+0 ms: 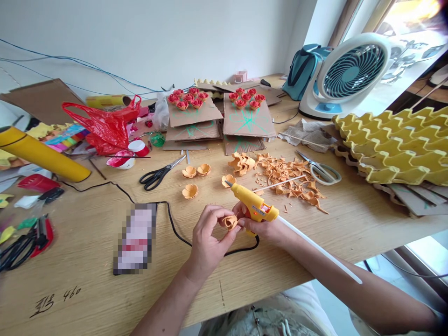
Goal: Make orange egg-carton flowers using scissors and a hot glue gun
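My left hand (210,235) pinches a small orange rolled flower (230,222) between thumb and fingers. Wrapped around the handle of a yellow hot glue gun (257,204) is my right hand (259,226), whose fingertips also touch the flower. A long white glue stick (320,252) sticks out of the gun's back, over my right forearm. The gun's nozzle points away to the left, beside an orange petal cup (229,180). More cups, like this one (190,191), sit to the left of it. Orange scraps (285,175) lie in a heap beyond the gun.
Black scissors (161,172) and a pixelated phone-like object (136,238) lie to the left. A black cord (175,233) crosses the table. Red flowers (189,98) stand on cardboard (248,122) at the back. Pale-handled scissors (324,173), yellow egg trays (395,144) and a fan (350,70) are right.
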Demonstrator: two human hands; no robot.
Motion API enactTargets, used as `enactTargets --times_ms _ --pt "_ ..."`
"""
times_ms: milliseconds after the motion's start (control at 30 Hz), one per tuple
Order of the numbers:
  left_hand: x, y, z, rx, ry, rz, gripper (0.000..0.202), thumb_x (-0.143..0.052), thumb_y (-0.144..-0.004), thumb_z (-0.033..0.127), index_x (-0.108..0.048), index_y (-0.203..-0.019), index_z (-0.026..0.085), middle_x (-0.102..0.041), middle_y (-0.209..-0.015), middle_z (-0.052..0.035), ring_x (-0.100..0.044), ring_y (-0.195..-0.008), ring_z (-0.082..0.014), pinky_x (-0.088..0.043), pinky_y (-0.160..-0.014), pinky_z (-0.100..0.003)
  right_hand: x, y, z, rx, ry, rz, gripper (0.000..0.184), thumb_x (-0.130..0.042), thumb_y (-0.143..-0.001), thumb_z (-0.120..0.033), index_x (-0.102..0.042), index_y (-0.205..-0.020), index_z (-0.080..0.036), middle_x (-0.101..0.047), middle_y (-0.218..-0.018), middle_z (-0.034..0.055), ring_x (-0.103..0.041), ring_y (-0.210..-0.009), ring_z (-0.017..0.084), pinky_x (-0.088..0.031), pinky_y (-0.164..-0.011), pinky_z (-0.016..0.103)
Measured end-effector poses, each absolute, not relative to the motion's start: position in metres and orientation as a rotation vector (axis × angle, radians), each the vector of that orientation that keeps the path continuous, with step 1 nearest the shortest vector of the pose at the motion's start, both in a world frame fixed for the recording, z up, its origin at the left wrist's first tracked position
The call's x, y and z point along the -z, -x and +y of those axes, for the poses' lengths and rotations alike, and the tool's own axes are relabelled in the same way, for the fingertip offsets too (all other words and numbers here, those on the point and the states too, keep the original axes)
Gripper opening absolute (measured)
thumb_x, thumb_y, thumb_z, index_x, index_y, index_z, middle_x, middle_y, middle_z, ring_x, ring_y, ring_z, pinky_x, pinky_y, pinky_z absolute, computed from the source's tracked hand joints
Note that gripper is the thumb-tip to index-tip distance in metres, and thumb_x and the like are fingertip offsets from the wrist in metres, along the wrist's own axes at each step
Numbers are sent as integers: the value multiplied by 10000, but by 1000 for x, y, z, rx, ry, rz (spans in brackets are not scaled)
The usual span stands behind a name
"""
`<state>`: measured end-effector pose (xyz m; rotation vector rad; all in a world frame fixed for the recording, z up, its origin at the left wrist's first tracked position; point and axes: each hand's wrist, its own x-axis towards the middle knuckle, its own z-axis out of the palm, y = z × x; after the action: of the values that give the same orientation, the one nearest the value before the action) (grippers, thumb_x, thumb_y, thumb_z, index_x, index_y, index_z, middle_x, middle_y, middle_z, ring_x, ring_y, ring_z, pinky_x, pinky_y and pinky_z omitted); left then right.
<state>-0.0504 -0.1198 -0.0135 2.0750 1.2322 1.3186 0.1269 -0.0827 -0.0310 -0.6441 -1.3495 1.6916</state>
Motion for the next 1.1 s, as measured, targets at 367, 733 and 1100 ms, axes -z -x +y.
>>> enactTargets --times_ms 367,733,1100 --pt "9 52 -117 -1324 -2132 1265 171 -677 -851 104 -591 -943 220 -623 -885 -5 -614 -824 -149 -522 -752 -267 31 -133 -84 -1739 701 -1336 355 -739 -850 -508 -533 -863 -219 -563 -832 -5 -563 -705 140 -467 -645 280" --pt "15 52 -118 -1064 -1892 1092 180 -697 -819 112 -626 -955 207 -680 -1013 -35 -655 -975 -173 -519 -883 -285 34 -134 -81 -1602 719 -1266 325 -726 -869 -515 -592 -918 -223 -571 -851 -1 -563 -799 159 -486 -731 290" --pt "23 40 -125 -877 -1920 789 193 -825 -778 269 -730 -931 202 -650 -1104 -86 -607 -1080 -249 -513 -967 -360 22 -139 -83 -1366 625 -1616 472 -592 -911 -660 -616 -1093 -225 -610 -1083 72 -605 -987 205 -551 -874 343"
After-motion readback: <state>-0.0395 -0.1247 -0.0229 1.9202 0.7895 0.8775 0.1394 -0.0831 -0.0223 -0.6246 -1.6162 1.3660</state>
